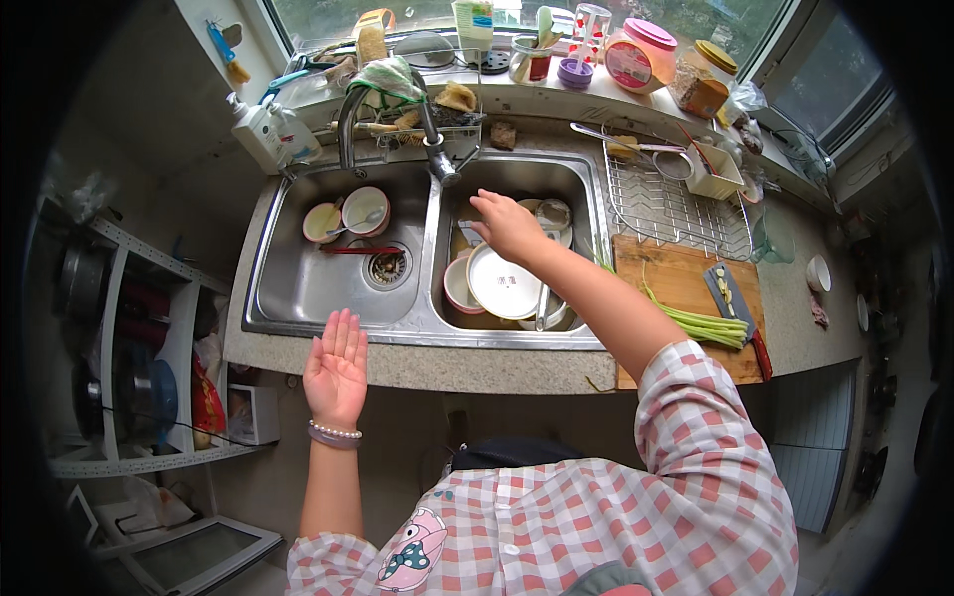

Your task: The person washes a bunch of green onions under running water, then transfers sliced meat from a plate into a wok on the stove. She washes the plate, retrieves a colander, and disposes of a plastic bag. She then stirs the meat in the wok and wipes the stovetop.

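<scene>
My left hand [337, 372] is held palm up, fingers together, near the front edge of the left sink basin [313, 287], with nothing in it. My right hand [507, 223] reaches over the right basin, fingers apart and apparently holding nothing, just below the chrome faucet [445, 167]. Under it a white plate [504, 281] lies on stacked bowls, with a metal utensil handle [542, 307] beside it. In the left basin are a yellowish bowl [322, 223], a white bowl [365, 205] with a spoon, and red chopsticks [361, 251] reaching over the drain [387, 267].
Right of the sinks, a wooden cutting board [633, 257] bears green stalks [708, 326] and a red-handled knife [760, 354]. Behind it stands a wire dish rack [671, 216]. Soap pump bottles [261, 134] stand at the back left. Jars [639, 56] line the windowsill.
</scene>
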Action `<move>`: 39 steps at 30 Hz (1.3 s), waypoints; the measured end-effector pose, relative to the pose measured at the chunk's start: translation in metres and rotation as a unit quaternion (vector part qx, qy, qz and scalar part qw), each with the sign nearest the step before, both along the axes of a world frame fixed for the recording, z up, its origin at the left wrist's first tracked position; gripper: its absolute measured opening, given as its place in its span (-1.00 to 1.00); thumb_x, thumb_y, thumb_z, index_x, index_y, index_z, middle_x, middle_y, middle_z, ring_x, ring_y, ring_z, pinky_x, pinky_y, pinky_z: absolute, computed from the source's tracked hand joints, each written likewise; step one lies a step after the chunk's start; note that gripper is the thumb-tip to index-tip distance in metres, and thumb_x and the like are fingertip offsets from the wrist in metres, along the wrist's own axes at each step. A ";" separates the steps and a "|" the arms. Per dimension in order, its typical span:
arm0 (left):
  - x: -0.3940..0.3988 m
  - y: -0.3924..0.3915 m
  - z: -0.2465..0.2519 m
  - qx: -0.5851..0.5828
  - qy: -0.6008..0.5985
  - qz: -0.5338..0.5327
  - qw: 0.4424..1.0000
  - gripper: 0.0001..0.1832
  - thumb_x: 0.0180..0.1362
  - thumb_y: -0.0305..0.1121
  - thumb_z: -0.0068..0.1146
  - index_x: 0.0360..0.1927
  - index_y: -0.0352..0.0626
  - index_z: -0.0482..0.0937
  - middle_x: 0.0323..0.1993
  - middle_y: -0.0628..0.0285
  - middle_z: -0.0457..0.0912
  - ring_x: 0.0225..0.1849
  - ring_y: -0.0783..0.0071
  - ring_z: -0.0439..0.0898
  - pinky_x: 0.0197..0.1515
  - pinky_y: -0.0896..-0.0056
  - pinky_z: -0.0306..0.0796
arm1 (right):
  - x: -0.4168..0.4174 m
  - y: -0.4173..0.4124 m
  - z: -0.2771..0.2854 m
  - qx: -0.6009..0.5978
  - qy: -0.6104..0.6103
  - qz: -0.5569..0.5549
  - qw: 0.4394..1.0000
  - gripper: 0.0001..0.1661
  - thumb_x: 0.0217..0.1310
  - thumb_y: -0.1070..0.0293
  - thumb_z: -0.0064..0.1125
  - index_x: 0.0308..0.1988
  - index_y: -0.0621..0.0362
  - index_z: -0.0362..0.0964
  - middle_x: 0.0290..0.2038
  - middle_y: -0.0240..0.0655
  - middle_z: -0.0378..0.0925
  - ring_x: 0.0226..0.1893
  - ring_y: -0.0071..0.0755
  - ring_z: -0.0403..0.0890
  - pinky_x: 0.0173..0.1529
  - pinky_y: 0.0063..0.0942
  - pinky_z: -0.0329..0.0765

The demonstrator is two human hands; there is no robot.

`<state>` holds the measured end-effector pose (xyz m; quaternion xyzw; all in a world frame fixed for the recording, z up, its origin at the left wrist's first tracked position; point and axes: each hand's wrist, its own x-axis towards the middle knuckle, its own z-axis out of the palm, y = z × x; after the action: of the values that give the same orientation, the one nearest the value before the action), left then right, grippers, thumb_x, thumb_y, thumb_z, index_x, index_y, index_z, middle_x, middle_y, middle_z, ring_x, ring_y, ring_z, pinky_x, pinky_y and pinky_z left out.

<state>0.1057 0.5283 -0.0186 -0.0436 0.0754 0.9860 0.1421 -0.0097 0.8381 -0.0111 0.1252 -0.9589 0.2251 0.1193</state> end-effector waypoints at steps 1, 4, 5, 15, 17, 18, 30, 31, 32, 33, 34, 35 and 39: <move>-0.021 -0.007 -0.017 0.096 0.005 -0.030 0.995 -0.49 0.24 -0.25 -0.31 0.20 -0.31 0.04 0.25 0.08 0.05 0.28 0.26 0.04 0.30 0.22 -0.02 | -0.035 -0.006 0.000 0.035 0.007 -0.004 0.999 -0.52 0.03 0.29 0.06 -0.01 0.17 0.25 0.08 -0.17 0.25 0.08 -0.14 0.28 0.10 -0.31 0.28; -0.081 0.010 -0.034 0.082 -0.044 -0.026 0.995 -0.52 0.26 -0.24 -0.37 0.17 -0.32 0.09 0.22 0.07 0.11 0.26 0.26 0.09 0.28 0.22 0.03 | -0.118 0.007 -0.020 0.252 0.029 -0.058 0.965 -0.49 0.01 0.30 0.07 0.01 0.15 0.24 0.13 -0.17 0.18 0.13 -0.16 0.23 0.15 -0.33 0.22; -0.100 0.022 -0.033 0.155 -0.095 -0.031 0.983 -0.53 0.26 -0.24 -0.40 0.16 -0.32 0.11 0.21 0.07 0.13 0.25 0.25 0.11 0.27 0.21 0.05 | -0.135 0.025 -0.035 0.311 0.110 -0.072 0.941 -0.60 0.02 0.24 0.07 -0.10 0.11 0.34 0.05 -0.21 0.29 0.07 -0.20 0.30 0.06 -0.34 0.31; -0.221 0.058 -0.032 -0.089 -0.181 0.006 0.979 -0.54 0.27 -0.22 -0.45 0.14 -0.30 0.16 0.19 0.09 0.19 0.23 0.25 0.16 0.24 0.23 0.10 | -0.157 0.007 -0.040 0.312 -0.040 -0.036 0.949 -0.69 0.08 0.13 -0.01 -0.55 0.07 0.50 -0.50 -0.27 0.54 -0.38 -0.22 0.55 -0.34 -0.33 0.47; -0.226 0.062 -0.028 -0.108 -0.171 0.007 0.979 -0.53 0.27 -0.23 -0.46 0.16 -0.30 0.11 0.21 0.08 0.15 0.24 0.25 0.14 0.25 0.23 0.08 | -0.153 0.002 -0.044 0.298 -0.020 -0.055 0.953 -0.68 0.07 0.12 0.00 -0.56 0.07 0.49 -0.51 -0.29 0.54 -0.39 -0.24 0.55 -0.35 -0.35 0.46; -0.230 0.063 -0.029 -0.107 -0.161 0.005 0.981 -0.53 0.27 -0.23 -0.46 0.17 -0.30 0.11 0.21 0.08 0.14 0.24 0.25 0.14 0.25 0.22 0.08 | -0.151 0.003 -0.048 0.284 -0.013 -0.063 0.957 -0.68 0.07 0.11 -0.01 -0.56 0.08 0.47 -0.53 -0.28 0.53 -0.41 -0.23 0.54 -0.37 -0.33 0.45; -0.255 0.060 -0.028 -0.126 -0.198 -0.002 0.972 -0.54 0.26 -0.20 -0.42 0.12 -0.31 0.17 0.20 0.09 0.17 0.26 0.22 0.11 0.27 0.16 0.03 | -0.126 -0.036 -0.036 0.214 0.137 -0.156 0.955 -0.45 0.04 -0.07 -0.03 -0.14 0.16 0.38 -0.03 -0.17 0.35 0.06 -0.06 0.27 0.18 -0.04 0.04; -0.260 0.055 -0.029 -0.142 -0.193 0.011 0.971 -0.54 0.26 -0.19 -0.40 0.13 -0.27 0.17 0.20 0.10 0.18 0.25 0.22 0.12 0.26 0.17 0.03 | -0.119 -0.062 -0.026 0.200 0.092 -0.134 0.966 -0.41 0.06 -0.06 -0.05 -0.03 0.15 0.31 0.09 -0.17 0.25 0.15 -0.06 0.18 0.22 0.05 -0.07; -0.265 0.054 -0.031 -0.158 -0.189 0.004 0.969 -0.53 0.26 -0.17 -0.40 0.14 -0.25 0.15 0.20 0.12 0.18 0.26 0.22 0.11 0.26 0.17 0.03 | -0.113 -0.085 -0.030 0.070 0.071 -0.067 0.993 -0.40 0.09 -0.04 -0.07 0.01 0.15 0.28 0.12 -0.17 0.22 0.17 -0.06 0.15 0.22 -0.01 -0.04; -0.270 0.051 -0.033 -0.174 -0.185 -0.001 0.967 -0.52 0.25 -0.15 -0.40 0.16 -0.22 0.13 0.20 0.13 0.18 0.26 0.23 0.09 0.26 0.18 0.02 | -0.105 -0.113 -0.030 -0.090 -0.044 0.032 0.994 -0.37 0.16 -0.04 -0.17 0.11 0.15 0.17 0.18 -0.14 0.13 0.22 -0.03 0.05 0.24 -0.05 -0.09; -0.276 0.044 -0.032 -0.182 -0.175 -0.015 0.968 -0.50 0.25 -0.11 -0.40 0.18 -0.17 0.10 0.19 0.15 0.20 0.26 0.26 0.08 0.23 0.20 0.05 | -0.096 -0.147 -0.019 -0.254 -0.143 0.087 0.953 -0.33 0.22 -0.06 -0.30 0.18 0.16 0.04 0.22 -0.11 0.02 0.25 -0.01 -0.04 0.26 -0.09 -0.14; -0.273 0.046 -0.029 -0.283 -0.128 -0.050 0.949 -0.50 0.24 -0.07 -0.39 0.15 -0.15 0.15 0.14 0.17 0.27 0.19 0.26 0.19 0.16 0.24 0.14 | -0.093 -0.169 -0.019 -0.329 -0.169 0.129 0.920 -0.25 0.20 -0.18 -0.41 0.22 0.09 -0.06 0.26 -0.20 -0.07 0.28 0.05 -0.20 0.26 -0.02 -0.20; -0.234 0.082 0.003 -0.232 -0.013 -0.060 0.971 -0.56 0.24 -0.03 -0.36 0.03 -0.08 0.31 -0.14 0.28 0.44 -0.12 0.48 0.42 -0.04 0.50 0.29 | -0.177 -0.208 -0.065 -0.409 -0.171 -0.168 0.881 -0.30 0.21 -0.13 -0.42 0.22 0.05 -0.04 0.29 -0.29 -0.14 0.28 0.08 -0.26 0.25 -0.01 -0.20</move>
<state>-0.1279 0.6102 -0.0153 -0.0836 0.3022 0.9308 0.1879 -0.1869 0.6296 -0.0756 -0.1384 -0.7937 0.5916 0.0304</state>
